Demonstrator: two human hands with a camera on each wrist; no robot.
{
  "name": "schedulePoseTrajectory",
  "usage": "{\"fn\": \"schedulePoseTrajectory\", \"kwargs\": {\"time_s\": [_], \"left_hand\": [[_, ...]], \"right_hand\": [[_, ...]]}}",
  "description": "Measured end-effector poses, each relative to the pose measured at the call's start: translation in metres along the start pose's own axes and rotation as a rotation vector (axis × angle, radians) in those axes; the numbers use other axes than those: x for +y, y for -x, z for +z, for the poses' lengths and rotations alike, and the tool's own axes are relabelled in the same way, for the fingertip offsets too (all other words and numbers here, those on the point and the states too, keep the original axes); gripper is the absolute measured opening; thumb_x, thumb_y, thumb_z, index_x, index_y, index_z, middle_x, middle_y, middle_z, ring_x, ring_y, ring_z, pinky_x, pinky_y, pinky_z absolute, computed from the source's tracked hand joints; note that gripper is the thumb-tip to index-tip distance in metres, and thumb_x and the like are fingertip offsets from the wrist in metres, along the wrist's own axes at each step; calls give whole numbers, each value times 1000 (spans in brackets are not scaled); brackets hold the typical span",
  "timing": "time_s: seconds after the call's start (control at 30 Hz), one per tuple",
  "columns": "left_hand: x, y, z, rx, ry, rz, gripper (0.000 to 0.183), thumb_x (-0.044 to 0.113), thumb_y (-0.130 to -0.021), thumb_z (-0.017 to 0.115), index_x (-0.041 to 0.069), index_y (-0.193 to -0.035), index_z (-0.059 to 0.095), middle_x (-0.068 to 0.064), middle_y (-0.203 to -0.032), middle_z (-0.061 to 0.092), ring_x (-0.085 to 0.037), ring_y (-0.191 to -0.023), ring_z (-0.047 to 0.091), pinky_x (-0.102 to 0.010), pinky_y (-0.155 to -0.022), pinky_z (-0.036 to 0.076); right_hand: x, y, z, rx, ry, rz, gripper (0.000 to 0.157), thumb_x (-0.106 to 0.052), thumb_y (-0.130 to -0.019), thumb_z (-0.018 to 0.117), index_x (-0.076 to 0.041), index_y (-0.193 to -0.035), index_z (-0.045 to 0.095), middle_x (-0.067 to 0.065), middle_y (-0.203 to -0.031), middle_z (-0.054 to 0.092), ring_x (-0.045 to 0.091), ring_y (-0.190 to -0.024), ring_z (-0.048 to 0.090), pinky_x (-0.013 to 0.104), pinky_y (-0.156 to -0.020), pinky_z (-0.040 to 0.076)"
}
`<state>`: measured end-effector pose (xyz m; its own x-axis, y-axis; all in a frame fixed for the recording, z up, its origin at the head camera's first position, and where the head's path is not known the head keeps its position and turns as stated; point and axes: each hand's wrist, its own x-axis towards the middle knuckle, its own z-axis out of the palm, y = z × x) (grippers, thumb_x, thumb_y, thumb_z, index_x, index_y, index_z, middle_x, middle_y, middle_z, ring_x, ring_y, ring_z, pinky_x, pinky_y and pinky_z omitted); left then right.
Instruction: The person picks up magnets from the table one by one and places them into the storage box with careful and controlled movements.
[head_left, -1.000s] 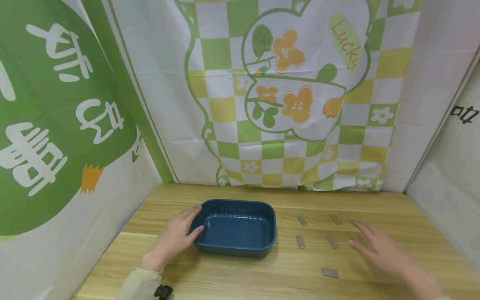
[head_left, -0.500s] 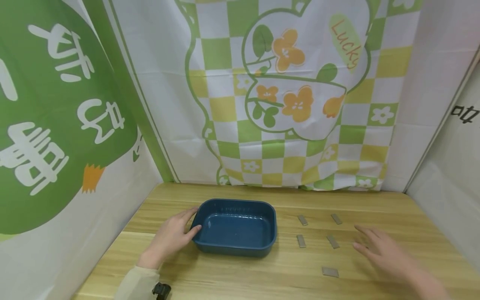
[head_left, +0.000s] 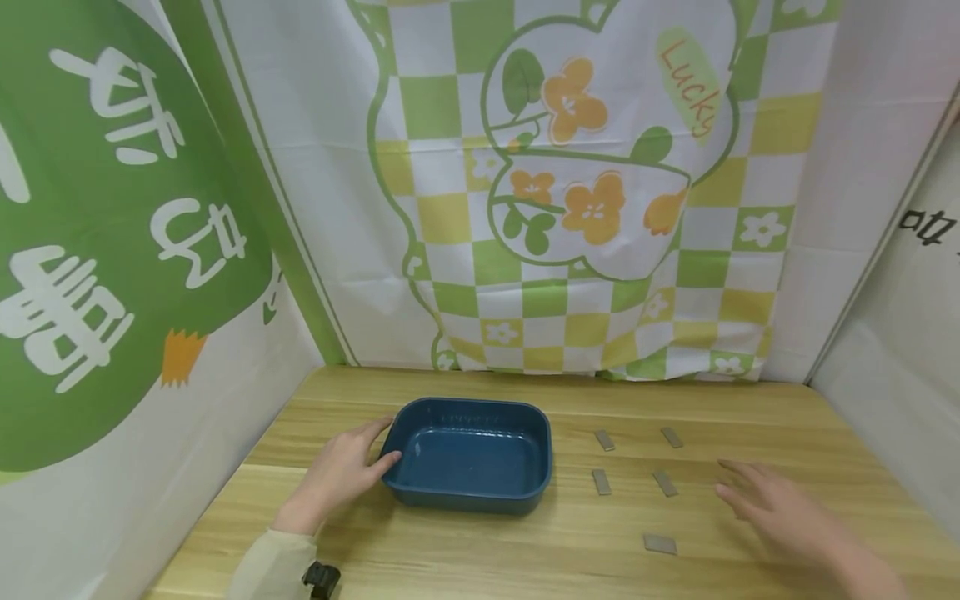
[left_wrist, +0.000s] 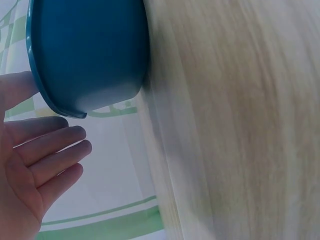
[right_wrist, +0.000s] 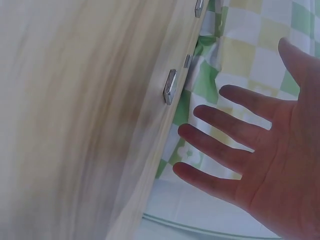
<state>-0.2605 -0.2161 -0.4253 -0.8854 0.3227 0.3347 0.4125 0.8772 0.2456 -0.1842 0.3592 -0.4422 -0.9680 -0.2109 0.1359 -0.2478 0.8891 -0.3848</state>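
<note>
We judge the step in hand to be a poised moment: the left hand (head_left: 337, 475) stands at the nine o'clock end of the blue container (head_left: 472, 467), while the right hand (head_left: 780, 504) hangs off toward three o'clock, apart from the grey pieces (head_left: 665, 483). Both grips are spread — the left with its thumb at the rim, though we cannot tell whether it presses, and the right with straight fingers that hold nothing. Any lift from here, we think, would call for a fine pinch on a thin edge, since the pieces lie flat on the table (head_left: 525, 567). We count five: four in a loose square at three o'clock from the container, and a fifth piece (head_left: 660, 544) nearer four o'clock, lying crosswise. They look like small oblong slabs, dull grey from above; in the right wrist view one shows a bright, silvery, metal-like edge. The container stands upright — a shallow oblong with rounded corners, longer from nine to three o'clock, and its glossy inside catches a line of glints toward twelve o'clock.
</note>
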Motion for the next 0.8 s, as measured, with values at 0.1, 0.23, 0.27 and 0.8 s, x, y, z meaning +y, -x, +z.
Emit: {"fn": "schedulePoseTrajectory", "kwargs": {"time_s": [0.1,0.23,0.27,0.8], "left_hand": [[0,0,-1,-15,-5,-15,59,35,-87,67,5,-135,52,-17,-109,68,-20,-68,65,-45,-75,55],[0,-1,-2,-42,3,-37,59,37,-87,66,6,-135,52,-11,-86,69,-9,-52,50,-40,-68,54],[0,-1,-2,-51,8,-42,59,37,-88,66,6,-135,52,-10,-83,67,-9,-50,47,-40,-68,53],[-5,-4,2,-70,74,-40,56,33,-86,68,3,-131,55,-15,-126,62,-35,-109,62,-50,-90,50]], "right_hand": [[1,0,0,16,-6,-14,56,-40,-98,48,4,-134,46,31,-126,54,43,-104,60,69,-85,41],[3,1,-1,27,-21,-21,54,-37,-98,49,5,-132,49,25,-117,61,50,-108,55,68,-85,42],[4,1,-2,27,-25,-21,53,-36,-98,49,5,-132,49,19,-111,66,47,-107,57,67,-85,42],[18,3,-2,-49,-79,34,51,-38,-100,45,3,-132,50,9,-110,67,31,-96,65,53,-76,53]]}}
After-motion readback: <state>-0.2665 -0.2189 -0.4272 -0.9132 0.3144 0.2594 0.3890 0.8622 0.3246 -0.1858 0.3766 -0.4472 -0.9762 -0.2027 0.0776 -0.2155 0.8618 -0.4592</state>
